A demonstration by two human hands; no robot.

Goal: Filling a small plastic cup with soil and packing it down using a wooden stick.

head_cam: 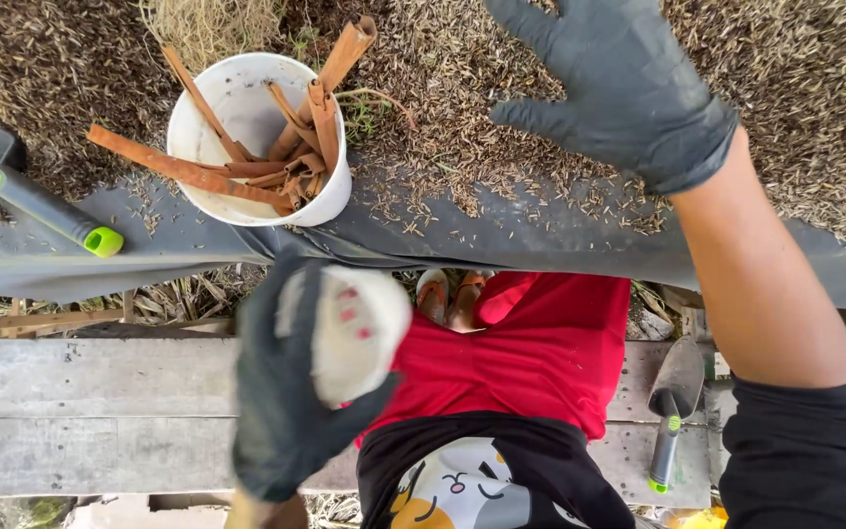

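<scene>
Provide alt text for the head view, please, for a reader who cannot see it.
Seen from above, a black-gloved left hand holds a white cup, while the gloved right hand rests spread on grain on a grey sheet. A white bucket of brown bark strips stands nearby.

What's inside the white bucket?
The white bucket holds long brown bark strips, some curled, several poking out over the rim. Part of the pale inner wall shows. The bottom is covered by the strips, so anything underneath them cannot be seen.
</scene>
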